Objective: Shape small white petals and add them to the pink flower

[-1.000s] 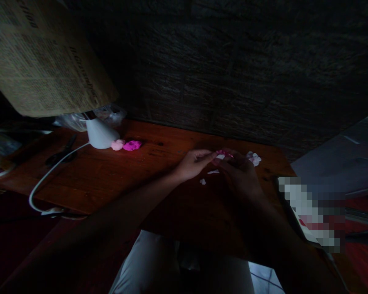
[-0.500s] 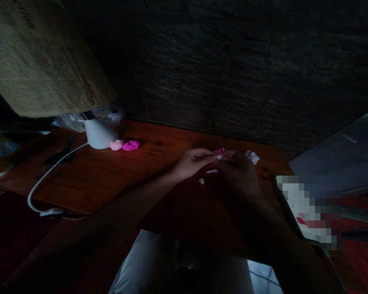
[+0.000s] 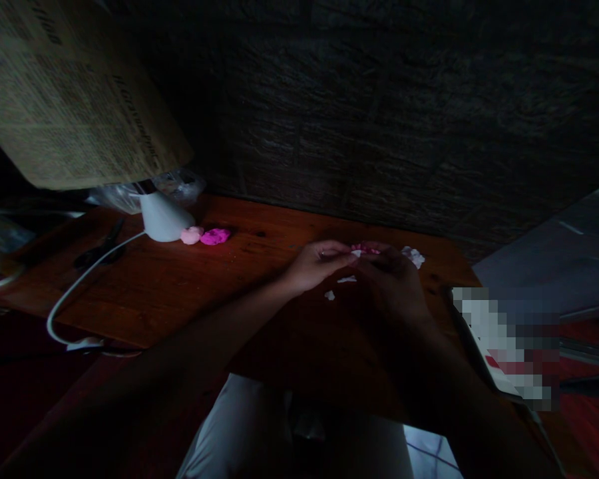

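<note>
My left hand (image 3: 315, 264) and my right hand (image 3: 390, 283) meet over the far middle of a reddish wooden table (image 3: 190, 286). Both pinch a small pink and white piece (image 3: 362, 251) between their fingertips. The scene is dim, so I cannot make out what the piece is made of. A white lump (image 3: 412, 256) lies just beyond my right hand. Two small white scraps (image 3: 330, 295) lie on the wood under my hands.
A white lamp base (image 3: 164, 217) with a white cable (image 3: 74, 286) stands at the back left, under a newspaper sheet (image 3: 74, 100). Beside it lie a pale pink lump (image 3: 192, 235) and a magenta lump (image 3: 215, 236). Dark scissors (image 3: 100, 249) lie left. A dark wall (image 3: 379, 106) rises behind.
My hands have stayed together at the same spot. The fingers have shifted slightly around the pink and white piece.
</note>
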Motion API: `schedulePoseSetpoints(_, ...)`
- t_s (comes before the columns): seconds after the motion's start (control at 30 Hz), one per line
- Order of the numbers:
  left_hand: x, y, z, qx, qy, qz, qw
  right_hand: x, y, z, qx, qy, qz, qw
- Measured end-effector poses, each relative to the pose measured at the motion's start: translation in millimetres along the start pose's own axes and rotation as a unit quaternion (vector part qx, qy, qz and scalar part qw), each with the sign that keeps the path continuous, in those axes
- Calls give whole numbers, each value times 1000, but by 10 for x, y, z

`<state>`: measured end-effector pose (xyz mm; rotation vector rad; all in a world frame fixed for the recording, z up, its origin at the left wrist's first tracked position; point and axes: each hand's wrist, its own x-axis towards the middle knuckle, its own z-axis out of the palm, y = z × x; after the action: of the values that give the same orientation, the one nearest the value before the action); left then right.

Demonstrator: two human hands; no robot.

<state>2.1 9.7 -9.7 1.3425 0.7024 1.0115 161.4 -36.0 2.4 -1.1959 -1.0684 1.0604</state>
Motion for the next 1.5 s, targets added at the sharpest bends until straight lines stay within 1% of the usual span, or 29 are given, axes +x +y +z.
schedulePoseSetpoints(0.2,-8,0,-28,30,-17,8,999,29,54,-24,-14,-14,-19,1000)
schedulePoseSetpoints(0.4,-8,-2,-36,47,-14,27,998,40,85,-24,-18,-14,-18,1000)
schedulePoseSetpoints(0.67,18,-40,-35,28,-14,3,1000,25,39,-1,4,-10,6,1000)
schedulePoseSetpoints(0.77,25,-43,-33,31,-14,21,999,19,39,5,20,-18,7,1000)
schedulePoseSetpoints(0.83,32,-48,-40,39,-3,42,998,18,52,5,23,-23,7,999)
schedulePoseSetpoints(0.9,37,-53,-51,56,3,58,997,20,68,4,15,-21,7,1000)
schedulePoseSetpoints(1.03,31,-45,-66,95,-9,76,993,19,71,16,24,-22,13,999)
schedulePoseSetpoints(1.13,24,-41,-68,108,-7,86,990,9,48,36,26,-15,25,999)
schedulePoseSetpoints(1.33,29,-61,-51,128,-1,65,990,-6,-5,20,22,-4,24,999)
schedulePoseSetpoints(1.43,7,-64,-36,187,-16,74,979,0,-40,-13,33,32,8,999)
schedulePoseSetpoints(1.5,-16,-69,-33,264,-48,99,958,5,-64,-27,29,51,-11,998)
